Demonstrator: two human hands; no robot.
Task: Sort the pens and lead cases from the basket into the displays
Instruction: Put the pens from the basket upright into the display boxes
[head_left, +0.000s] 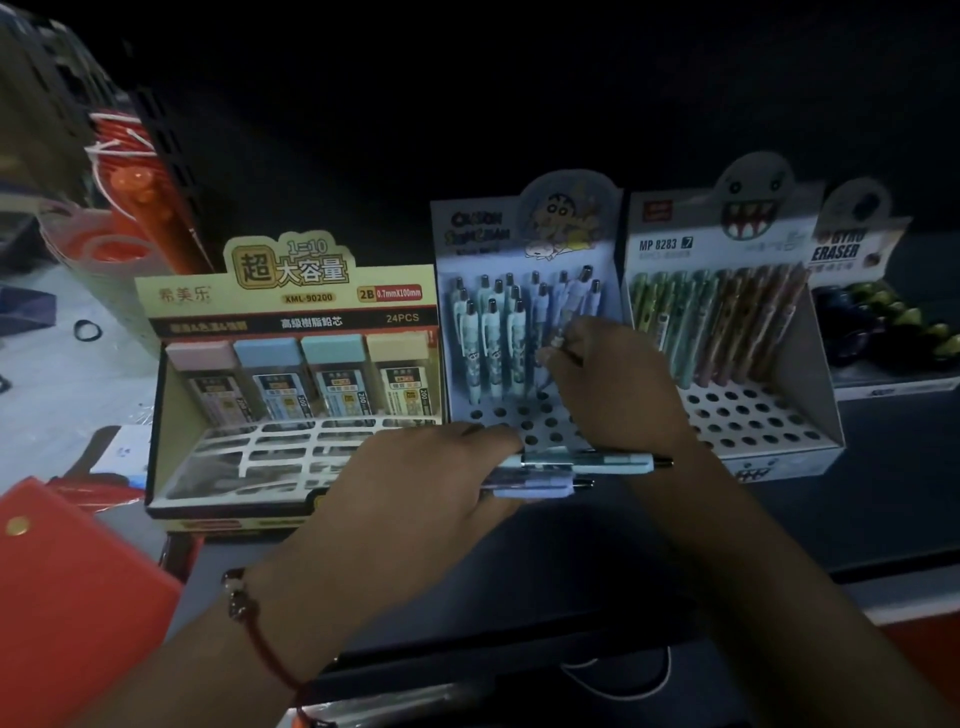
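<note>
My left hand (415, 483) grips a small bunch of light blue cartoon pens (587, 465) lying sideways, tips to the right, in front of the middle pen display (524, 415). My right hand (618, 384) reaches into that display and pinches a pen among the several upright blue pens (498, 338) standing in its holes. The lead case display (296, 395) at the left holds several pastel-capped lead cases (332, 374) in its back row. The basket is not clearly in view.
A second pen display (737, 364) with green and brown pens stands to the right, then an eraser box (878, 312). A red folder (67, 597) lies at lower left. Dark mesh racks and red items (124, 171) stand at the upper left.
</note>
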